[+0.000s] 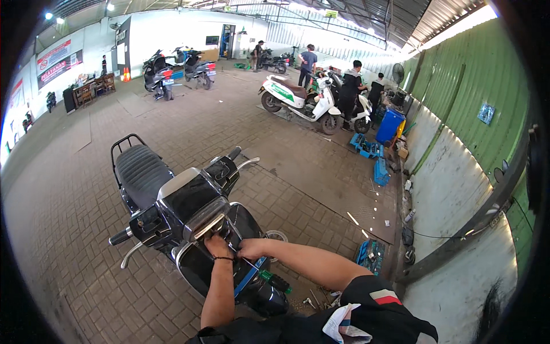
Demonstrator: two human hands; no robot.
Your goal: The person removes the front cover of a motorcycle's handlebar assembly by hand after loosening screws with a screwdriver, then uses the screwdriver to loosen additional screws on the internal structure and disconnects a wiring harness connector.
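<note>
The scooter [184, 195] slants lengthwise, facing lower right (whether fingers [244, 251] clamp, I can't tell).

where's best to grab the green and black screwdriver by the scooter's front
The screwdriver is probably best gripped by its thick handle, from the picture's lower right: its thin shaft slants up-left, leaving the handle's butt end exposed.

A red-patched black shirt [396, 322] and dark bracelet [223, 258] are worn.
</note>
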